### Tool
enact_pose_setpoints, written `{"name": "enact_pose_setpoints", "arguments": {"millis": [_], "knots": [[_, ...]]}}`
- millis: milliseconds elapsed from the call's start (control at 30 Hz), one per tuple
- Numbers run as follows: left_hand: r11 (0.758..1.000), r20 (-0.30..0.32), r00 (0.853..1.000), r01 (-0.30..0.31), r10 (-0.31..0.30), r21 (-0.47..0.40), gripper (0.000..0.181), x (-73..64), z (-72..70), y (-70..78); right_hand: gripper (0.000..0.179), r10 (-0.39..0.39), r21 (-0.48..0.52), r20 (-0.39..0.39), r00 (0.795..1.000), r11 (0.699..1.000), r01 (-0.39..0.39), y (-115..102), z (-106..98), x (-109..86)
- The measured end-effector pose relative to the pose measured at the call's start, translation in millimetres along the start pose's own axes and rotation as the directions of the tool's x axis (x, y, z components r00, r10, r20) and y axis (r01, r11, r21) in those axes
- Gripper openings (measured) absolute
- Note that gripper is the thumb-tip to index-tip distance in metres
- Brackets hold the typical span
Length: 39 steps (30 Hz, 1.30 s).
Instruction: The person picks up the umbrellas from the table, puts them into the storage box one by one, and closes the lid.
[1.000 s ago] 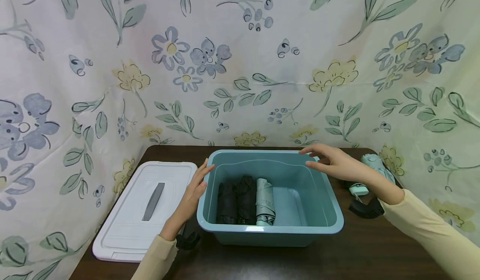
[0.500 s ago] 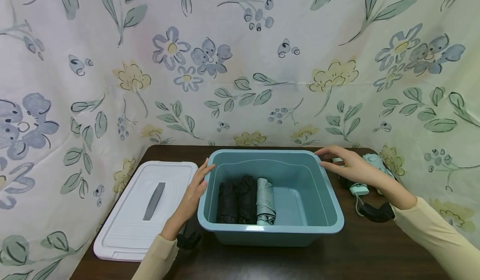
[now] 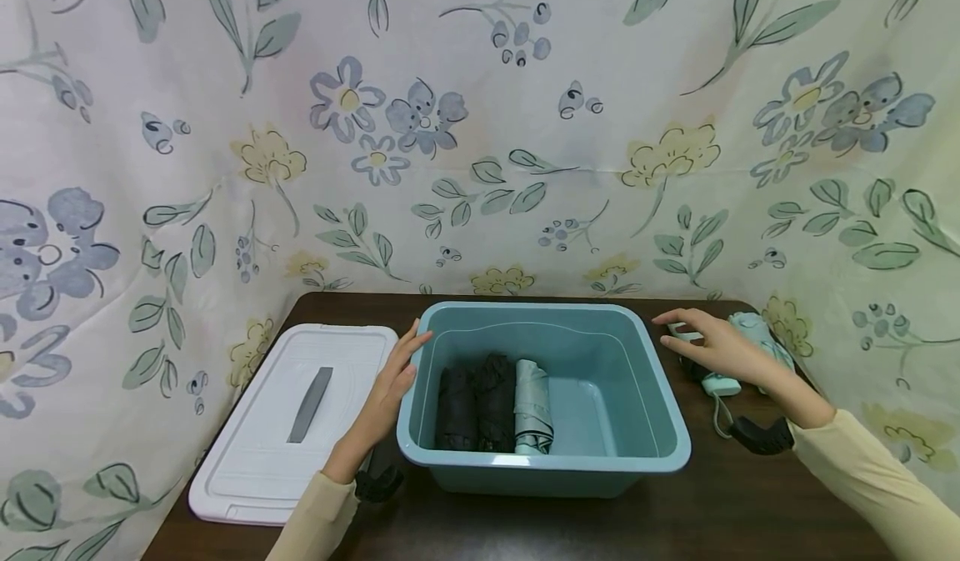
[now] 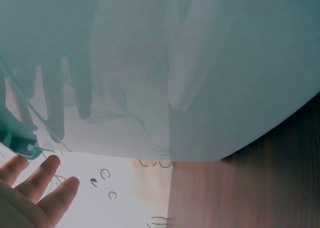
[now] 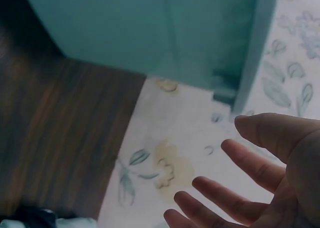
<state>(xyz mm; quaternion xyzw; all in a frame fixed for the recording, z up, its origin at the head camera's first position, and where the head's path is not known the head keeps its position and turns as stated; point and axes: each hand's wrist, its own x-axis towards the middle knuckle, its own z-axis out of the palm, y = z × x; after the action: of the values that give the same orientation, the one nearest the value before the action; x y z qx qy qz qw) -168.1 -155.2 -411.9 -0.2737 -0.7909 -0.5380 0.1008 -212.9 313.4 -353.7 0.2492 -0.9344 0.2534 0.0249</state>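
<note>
A teal plastic storage bin (image 3: 600, 336) stands on the table. Inside, on its left side, lie two black rolled bundles (image 3: 495, 403) and one pale teal rolled bundle (image 3: 532, 407), side by side. My left hand (image 3: 386, 386) has its fingers extended at the bin's left rim; the left wrist view shows the fingertips (image 4: 70, 188) by that rim. My right hand (image 3: 720, 348), fingers spread and holding nothing, is beyond the bin's right rim. Near and partly behind it lie what look like folded umbrellas, one pale teal (image 3: 757, 328) with a strap loop, one dark.
A white lid (image 3: 255, 428) with a grey handle lies left of the bin on the dark wooden table (image 3: 570, 532). A floral cloth (image 3: 480, 127) hangs behind the table and along its sides.
My right hand has moved right, from over the bin's back right corner to outside it near the umbrellas. The left hand stays at the left rim.
</note>
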Motion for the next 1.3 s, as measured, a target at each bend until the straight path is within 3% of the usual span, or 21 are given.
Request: {"name": "enact_pose_setpoints", "arguments": {"millis": [500, 667, 867, 1033, 1300], "knots": [[1.000, 0.014, 1.000, 0.008, -0.008, 0.000, 0.047, -1.3, 0.4, 0.0, 0.026, -0.016, -0.060, 0.006, 1.000, 0.998, 0.016, 44.0, 13.4, -3.5], [1.000, 0.004, 1.000, 0.002, -0.002, -0.004, 0.047, -1.7, 1.8, -15.8, 0.028, -0.005, -0.129, -0.036, 0.999, 0.992, 0.001, 60.8, 21.0, -2.4], [1.000, -0.007, 1.000, -0.012, 0.012, 0.013, 0.046, -2.2, 3.6, -38.2, 0.034, 0.095, -0.163, 0.007, 0.995, 0.982, -0.093, 73.6, 23.3, 0.2], [1.000, -0.007, 1.000, -0.024, 0.024, 0.004, 0.046, -2.3, 3.9, -40.3, 0.038, 0.166, -0.206, 0.049, 0.985, 0.967, -0.152, 85.0, 26.2, 3.8], [1.000, -0.013, 1.000, -0.010, 0.010, -0.005, 0.046, -2.7, 4.4, -39.7, 0.044, 0.229, -0.257, 0.051, 0.972, 0.943, -0.209, 101.5, 33.8, 10.5]]}}
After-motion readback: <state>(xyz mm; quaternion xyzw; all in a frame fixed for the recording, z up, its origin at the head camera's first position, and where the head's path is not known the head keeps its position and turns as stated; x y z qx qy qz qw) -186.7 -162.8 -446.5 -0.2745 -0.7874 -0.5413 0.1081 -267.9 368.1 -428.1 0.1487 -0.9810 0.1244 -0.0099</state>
